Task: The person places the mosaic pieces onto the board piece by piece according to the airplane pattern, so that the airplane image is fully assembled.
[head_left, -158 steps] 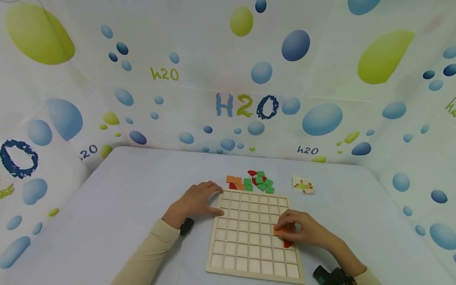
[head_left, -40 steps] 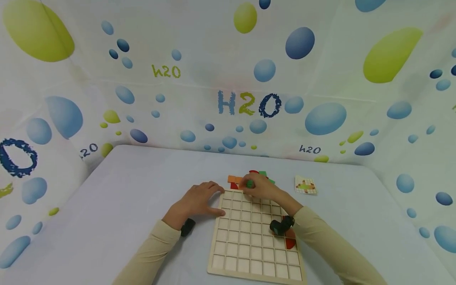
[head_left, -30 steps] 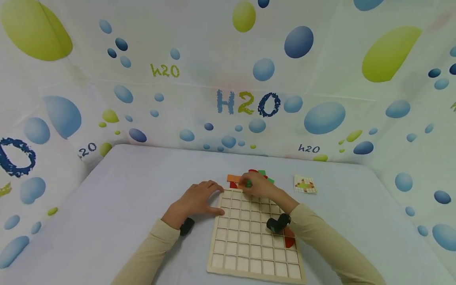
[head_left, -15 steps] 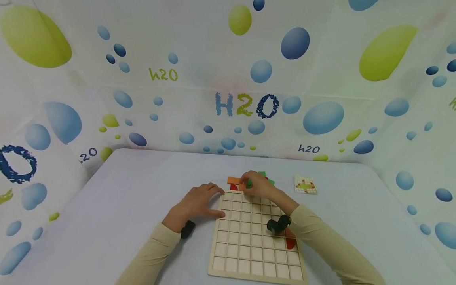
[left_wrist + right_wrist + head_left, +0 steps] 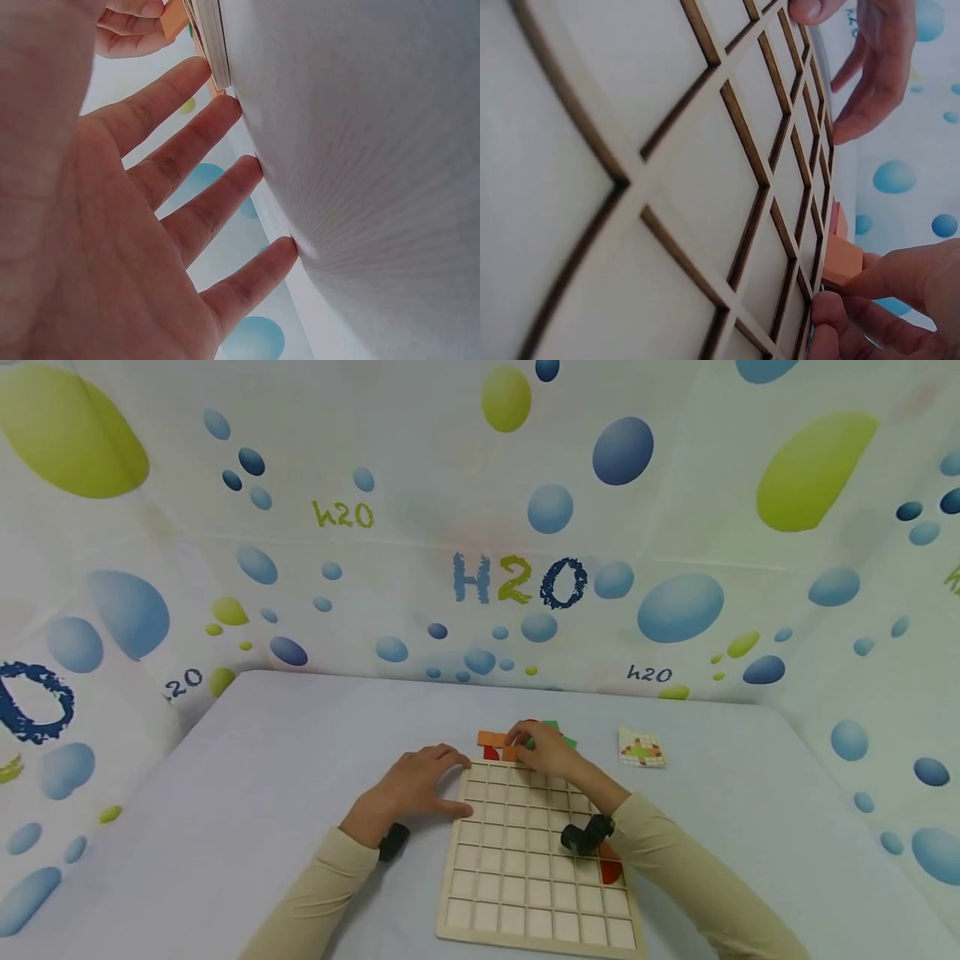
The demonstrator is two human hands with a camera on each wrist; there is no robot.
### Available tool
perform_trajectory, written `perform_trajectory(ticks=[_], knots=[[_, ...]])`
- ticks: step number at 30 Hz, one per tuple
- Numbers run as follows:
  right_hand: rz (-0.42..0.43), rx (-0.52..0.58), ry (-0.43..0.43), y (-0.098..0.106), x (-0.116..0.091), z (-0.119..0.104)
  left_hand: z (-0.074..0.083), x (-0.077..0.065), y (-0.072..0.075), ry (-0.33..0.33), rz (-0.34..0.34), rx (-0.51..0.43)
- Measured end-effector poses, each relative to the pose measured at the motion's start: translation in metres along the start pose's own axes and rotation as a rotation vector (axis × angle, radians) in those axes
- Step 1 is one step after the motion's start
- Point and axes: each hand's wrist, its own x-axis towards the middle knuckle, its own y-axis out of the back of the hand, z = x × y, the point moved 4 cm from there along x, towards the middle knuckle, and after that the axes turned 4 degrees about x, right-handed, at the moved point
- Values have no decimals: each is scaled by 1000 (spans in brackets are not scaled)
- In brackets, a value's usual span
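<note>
My right hand (image 5: 549,750) is at the far edge of the wooden grid board (image 5: 502,860), pinching an orange square tile (image 5: 844,261) between thumb and finger. In the left wrist view that orange tile (image 5: 175,19) stands tilted above the board's edge. My left hand (image 5: 411,789) lies at the board's left side, fingers spread, with thumb and index tip at the edge; its fingertips (image 5: 282,255) rest on the tablecloth. On the board's right side sits a red quarter-round piece (image 5: 611,872) with orange above it, partly hidden by the right sleeve and wrist camera.
Behind the board lie more orange tiles (image 5: 489,738), a red piece (image 5: 491,752) and green tiles (image 5: 551,725), some covered by the right hand. A small pattern card (image 5: 641,749) lies at the back right. A printed curtain stands behind the white table.
My right hand has left the board's right side, where it held an orange piece, for the pile behind the board. In the last second it has taken hold of another orange tile. The left hand stays.
</note>
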Motion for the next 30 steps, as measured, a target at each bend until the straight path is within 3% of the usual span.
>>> perform_trajectory(ticks=[19, 30], knots=[[48, 165, -151, 7, -10, 17, 1, 0, 0, 5, -2, -1], [40, 190, -122, 16, -22, 25, 1, 1, 0, 9, -2, 14]])
